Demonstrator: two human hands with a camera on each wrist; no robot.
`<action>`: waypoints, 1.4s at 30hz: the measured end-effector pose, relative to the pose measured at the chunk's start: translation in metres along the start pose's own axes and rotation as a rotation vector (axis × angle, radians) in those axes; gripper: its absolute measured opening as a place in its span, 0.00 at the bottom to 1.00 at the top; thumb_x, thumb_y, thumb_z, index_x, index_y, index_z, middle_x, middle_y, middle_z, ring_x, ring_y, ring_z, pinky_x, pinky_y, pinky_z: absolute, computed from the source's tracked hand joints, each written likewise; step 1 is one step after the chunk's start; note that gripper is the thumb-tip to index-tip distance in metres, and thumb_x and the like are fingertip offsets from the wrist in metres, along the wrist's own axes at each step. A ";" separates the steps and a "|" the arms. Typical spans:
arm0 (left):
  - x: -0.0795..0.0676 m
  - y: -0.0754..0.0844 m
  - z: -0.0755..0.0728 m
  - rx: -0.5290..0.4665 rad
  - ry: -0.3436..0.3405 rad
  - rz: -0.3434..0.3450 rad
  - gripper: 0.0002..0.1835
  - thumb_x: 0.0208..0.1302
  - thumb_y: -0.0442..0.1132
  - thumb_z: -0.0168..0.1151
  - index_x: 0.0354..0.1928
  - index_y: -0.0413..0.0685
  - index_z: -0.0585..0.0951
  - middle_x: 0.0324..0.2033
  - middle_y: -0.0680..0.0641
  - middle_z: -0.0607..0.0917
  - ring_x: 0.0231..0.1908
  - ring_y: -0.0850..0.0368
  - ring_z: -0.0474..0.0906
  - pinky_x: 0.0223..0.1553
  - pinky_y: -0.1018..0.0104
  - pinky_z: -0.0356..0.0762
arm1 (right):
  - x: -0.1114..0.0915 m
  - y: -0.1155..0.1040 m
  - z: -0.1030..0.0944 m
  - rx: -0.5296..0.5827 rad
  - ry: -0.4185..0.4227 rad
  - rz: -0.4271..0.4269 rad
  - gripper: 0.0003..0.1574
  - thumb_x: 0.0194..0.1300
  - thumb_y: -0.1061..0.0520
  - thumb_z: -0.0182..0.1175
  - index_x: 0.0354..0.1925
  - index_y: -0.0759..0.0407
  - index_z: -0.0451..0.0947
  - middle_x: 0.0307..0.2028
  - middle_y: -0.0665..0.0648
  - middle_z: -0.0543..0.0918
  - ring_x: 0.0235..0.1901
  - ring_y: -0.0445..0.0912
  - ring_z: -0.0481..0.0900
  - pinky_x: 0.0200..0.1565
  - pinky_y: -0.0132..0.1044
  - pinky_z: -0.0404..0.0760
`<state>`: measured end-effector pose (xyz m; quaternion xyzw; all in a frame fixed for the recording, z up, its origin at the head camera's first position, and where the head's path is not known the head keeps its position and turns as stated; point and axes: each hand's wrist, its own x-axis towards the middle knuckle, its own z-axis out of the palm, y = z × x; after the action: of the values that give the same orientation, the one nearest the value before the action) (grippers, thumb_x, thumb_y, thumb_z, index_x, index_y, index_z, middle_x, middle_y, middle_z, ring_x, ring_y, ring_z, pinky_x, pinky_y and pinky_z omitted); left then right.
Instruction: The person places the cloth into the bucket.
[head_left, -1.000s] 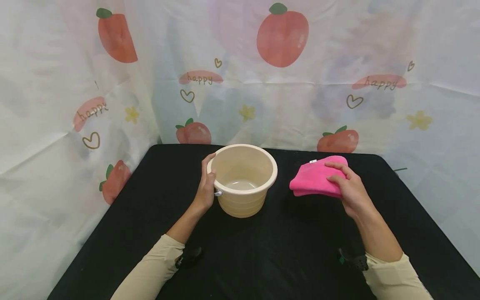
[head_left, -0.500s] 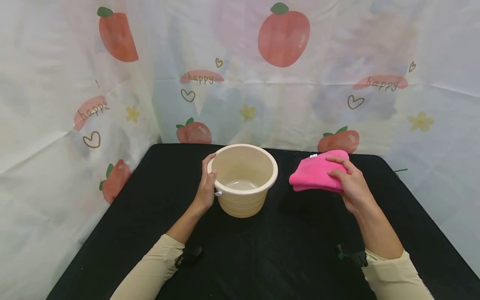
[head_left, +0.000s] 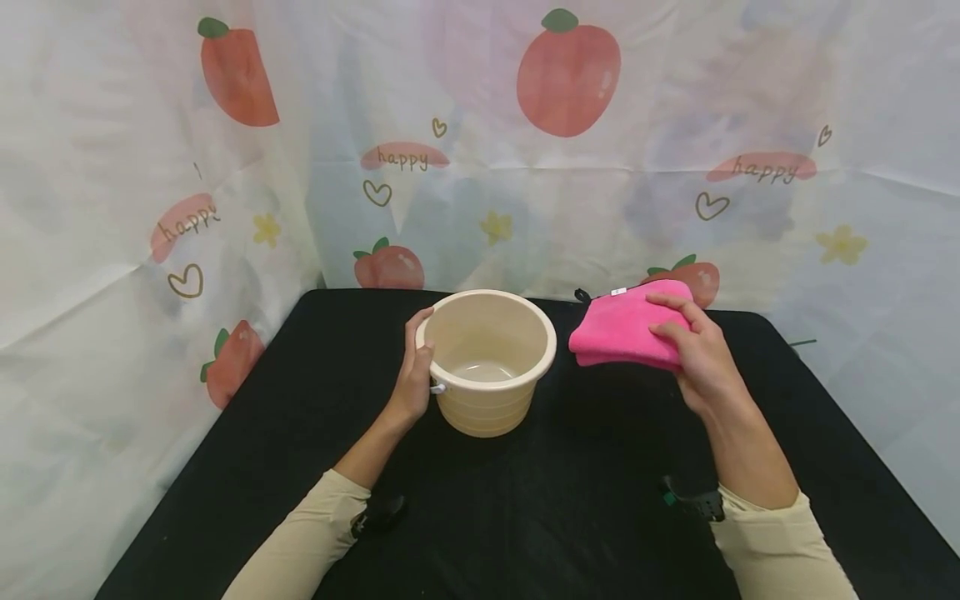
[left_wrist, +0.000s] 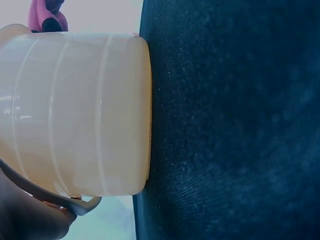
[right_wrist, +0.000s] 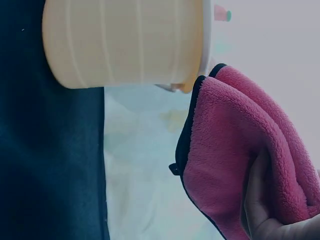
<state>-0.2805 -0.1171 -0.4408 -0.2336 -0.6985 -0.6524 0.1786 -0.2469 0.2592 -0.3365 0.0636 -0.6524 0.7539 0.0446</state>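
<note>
A cream plastic bucket (head_left: 483, 412) stands on the black table, with a little water at its bottom. My left hand (head_left: 412, 375) grips its left side, thumb at the rim; the left wrist view shows the bucket wall (left_wrist: 75, 115) and its small handle beside that hand (left_wrist: 25, 220). My right hand (head_left: 693, 358) holds a folded pink cloth (head_left: 618, 329) in the air just right of the bucket rim. In the right wrist view the cloth (right_wrist: 235, 150), edged in black, hangs close to the bucket (right_wrist: 125, 40), with my fingers (right_wrist: 260, 200) curled round it.
The black table (head_left: 585, 500) stretches toward me in front of the bucket. A white backdrop (head_left: 525, 192) printed with fruit and "happy" closes off the back and left sides. Both my sleeves are beige, with dark wrist straps.
My right hand has lifted the pink cloth off the table and carried it up and left, nearer the bucket rim. The left hand and bucket have stayed still.
</note>
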 end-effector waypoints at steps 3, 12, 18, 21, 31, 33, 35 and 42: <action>0.000 0.000 0.000 0.004 0.003 -0.003 0.31 0.75 0.47 0.37 0.77 0.47 0.54 0.73 0.37 0.59 0.69 0.38 0.60 0.67 0.44 0.56 | 0.001 -0.004 0.004 0.025 -0.008 -0.005 0.27 0.76 0.61 0.59 0.70 0.59 0.71 0.66 0.54 0.59 0.47 0.43 0.77 0.45 0.29 0.81; 0.001 0.000 0.001 0.000 0.003 0.006 0.31 0.75 0.46 0.37 0.77 0.46 0.54 0.73 0.37 0.58 0.69 0.38 0.60 0.68 0.43 0.55 | 0.002 -0.014 0.011 0.055 0.000 -0.025 0.27 0.75 0.60 0.60 0.70 0.58 0.71 0.65 0.53 0.62 0.50 0.46 0.74 0.45 0.29 0.81; 0.000 0.001 0.000 0.005 0.001 0.003 0.31 0.75 0.46 0.37 0.77 0.46 0.53 0.72 0.37 0.59 0.68 0.37 0.60 0.67 0.40 0.56 | 0.001 -0.018 0.021 0.084 -0.046 -0.074 0.27 0.75 0.62 0.59 0.69 0.60 0.72 0.64 0.54 0.62 0.48 0.45 0.78 0.45 0.30 0.82; 0.000 0.001 0.000 -0.001 0.003 0.008 0.31 0.75 0.46 0.37 0.77 0.45 0.54 0.72 0.36 0.59 0.68 0.35 0.60 0.67 0.41 0.56 | 0.000 -0.020 0.026 0.084 -0.072 -0.104 0.26 0.75 0.63 0.58 0.69 0.60 0.72 0.65 0.56 0.62 0.48 0.45 0.79 0.46 0.31 0.82; 0.000 0.003 0.000 -0.001 0.008 -0.002 0.31 0.75 0.45 0.37 0.76 0.45 0.54 0.73 0.37 0.58 0.68 0.35 0.60 0.67 0.42 0.57 | 0.000 -0.021 0.036 0.080 -0.116 -0.125 0.23 0.76 0.64 0.57 0.66 0.60 0.73 0.61 0.60 0.65 0.40 0.44 0.82 0.42 0.31 0.83; 0.000 0.004 0.000 0.001 0.007 -0.003 0.31 0.75 0.45 0.37 0.76 0.45 0.54 0.72 0.37 0.59 0.68 0.36 0.60 0.67 0.42 0.57 | 0.001 -0.019 0.039 0.077 -0.129 -0.124 0.23 0.76 0.64 0.56 0.66 0.60 0.73 0.61 0.60 0.65 0.40 0.44 0.82 0.43 0.31 0.83; 0.000 0.003 0.001 0.002 0.006 -0.004 0.31 0.75 0.45 0.37 0.76 0.45 0.54 0.72 0.37 0.59 0.68 0.37 0.60 0.67 0.43 0.57 | 0.001 -0.018 0.042 0.076 -0.144 -0.121 0.23 0.76 0.64 0.57 0.66 0.60 0.72 0.61 0.61 0.65 0.40 0.44 0.82 0.43 0.31 0.83; -0.001 0.002 0.001 0.001 0.000 0.003 0.31 0.75 0.46 0.37 0.77 0.45 0.53 0.74 0.38 0.57 0.70 0.39 0.59 0.67 0.44 0.56 | 0.004 -0.012 0.053 0.046 -0.186 -0.120 0.24 0.76 0.63 0.56 0.68 0.60 0.71 0.61 0.62 0.65 0.39 0.44 0.82 0.43 0.32 0.83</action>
<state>-0.2791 -0.1159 -0.4400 -0.2345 -0.6985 -0.6519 0.1794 -0.2471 0.2085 -0.3166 0.1732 -0.6314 0.7553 0.0274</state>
